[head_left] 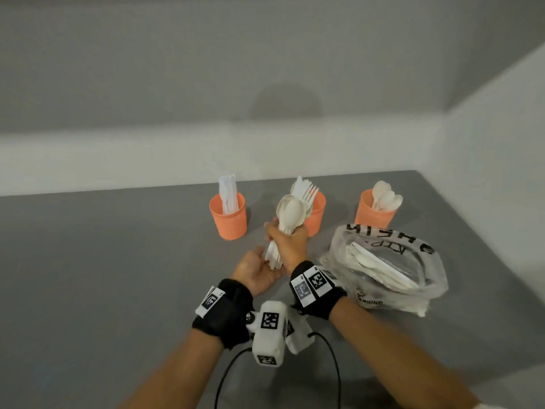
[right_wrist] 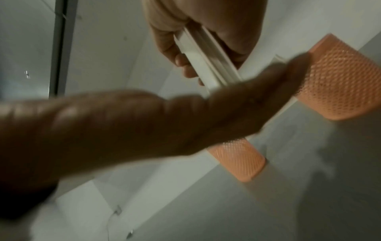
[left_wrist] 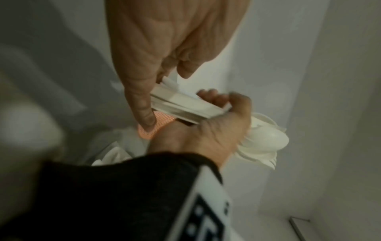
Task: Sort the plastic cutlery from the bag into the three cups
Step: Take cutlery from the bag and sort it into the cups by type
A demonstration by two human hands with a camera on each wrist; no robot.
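Observation:
My right hand (head_left: 287, 240) grips an upright bundle of white plastic cutlery (head_left: 290, 214), spoon bowls and fork tines on top, in front of the middle cup. My left hand (head_left: 255, 268) lies palm-up just below, its straight fingers against the handle ends (right_wrist: 208, 68). In the left wrist view, the right hand (left_wrist: 208, 132) wraps the handles (left_wrist: 185, 104). Three orange cups stand in a row: the left cup (head_left: 228, 216) has knives, the middle cup (head_left: 317, 215) forks, the right cup (head_left: 373, 215) spoons. The clear plastic bag (head_left: 383, 278) lies at the right with more cutlery inside.
The grey table (head_left: 103, 276) ends at a white wall close behind the cups. Black cables (head_left: 227, 370) trail from the wrist cameras near the front edge. The bag lies right next to my right forearm.

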